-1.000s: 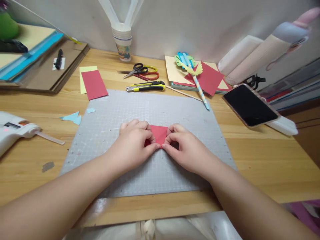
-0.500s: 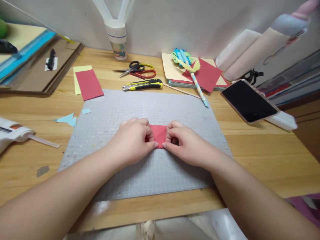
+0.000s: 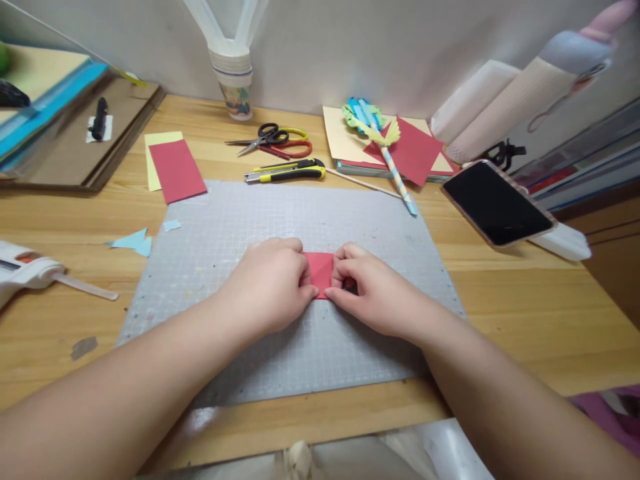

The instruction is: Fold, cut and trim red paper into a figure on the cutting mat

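A papercraft workspace, evidenced by a gridded cutting mat (image 3: 280,357), a glue gun (image 3: 30,273), and scissors (image 3: 261,142) near the wooden surface's (image 3: 530,313) far edge.

Soft, fairly bright light covers the gridded cutting mat (image 3: 310,360), with diffuse shadows beneath the left hand (image 3: 275,283) and right hand (image 3: 373,293). Glare whitens the wooden desk (image 3: 280,427) before it; left of it, the hot glue gun (image 3: 30,270) looks blurred.

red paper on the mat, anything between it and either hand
Nothing visible: the left hand and right hand both touch the red paper, though they cover part of it. The utility knife lies beyond, by the far edge of the grey mat.
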Tool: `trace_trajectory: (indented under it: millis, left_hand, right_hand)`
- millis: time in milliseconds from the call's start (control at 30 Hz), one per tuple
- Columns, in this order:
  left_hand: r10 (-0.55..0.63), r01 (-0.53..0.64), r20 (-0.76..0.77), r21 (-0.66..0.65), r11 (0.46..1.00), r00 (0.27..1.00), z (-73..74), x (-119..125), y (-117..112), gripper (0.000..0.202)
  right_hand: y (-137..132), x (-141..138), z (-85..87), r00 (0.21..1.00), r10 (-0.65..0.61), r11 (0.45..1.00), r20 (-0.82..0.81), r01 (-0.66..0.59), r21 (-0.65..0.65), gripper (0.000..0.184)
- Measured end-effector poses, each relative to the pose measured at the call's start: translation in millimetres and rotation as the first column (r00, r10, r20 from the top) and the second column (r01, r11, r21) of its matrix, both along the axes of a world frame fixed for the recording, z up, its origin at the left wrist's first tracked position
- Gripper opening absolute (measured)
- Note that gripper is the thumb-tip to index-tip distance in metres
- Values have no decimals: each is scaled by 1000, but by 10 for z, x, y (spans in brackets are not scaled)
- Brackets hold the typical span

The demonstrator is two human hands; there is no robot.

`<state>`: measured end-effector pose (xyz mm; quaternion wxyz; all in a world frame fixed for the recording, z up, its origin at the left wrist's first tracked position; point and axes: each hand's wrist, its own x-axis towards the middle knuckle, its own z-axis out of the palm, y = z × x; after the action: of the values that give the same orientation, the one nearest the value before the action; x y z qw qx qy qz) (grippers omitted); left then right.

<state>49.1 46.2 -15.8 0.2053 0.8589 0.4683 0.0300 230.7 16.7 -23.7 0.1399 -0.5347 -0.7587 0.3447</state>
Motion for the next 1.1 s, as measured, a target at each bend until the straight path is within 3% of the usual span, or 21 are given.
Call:
trace_trajectory:
  millis: [167, 233, 367, 467, 600, 767, 900, 1100]
  left_hand:
    - [-25, 24, -36, -25, 999, 999, 32, 4, 36, 21]
    - [-35, 34, -46, -39, 999, 998, 44, 3, 58, 18]
    - [-50, 41, -77, -106, 994, 996, 76, 21, 140, 14]
    - [-58, 31, -131, -201, 979, 990, 124, 65, 237, 13]
    - [-82, 18, -220, -277, 961, 972, 212, 147, 340, 16]
    - [-97, 22, -281, -258, 966, 955, 261, 193, 356, 24]
    - [-118, 36, -284, -280, 959, 952, 258, 170, 361, 26]
    - [-148, 64, -247, -321, 945, 958, 246, 130, 382, 24]
  right_hand:
    - [-134, 16, 63, 997, -46, 989, -57, 53, 136, 8]
    - [-281, -3, 122, 996, -92, 978, 13, 88, 188, 9]
    - [-601, -97, 157, 986, 8, 974, 168, -46, 223, 14]
    - [-733, -171, 98, 973, 18, 966, 228, -76, 247, 18]
    - [-768, -219, 39, 961, -8, 959, 275, -70, 275, 21]
    - [-766, -239, 33, 965, 11, 960, 263, -84, 268, 36]
    - [-780, -265, -3, 959, 1, 949, 283, -90, 301, 45]
    - [-796, -279, -33, 963, -21, 944, 268, -70, 323, 42]
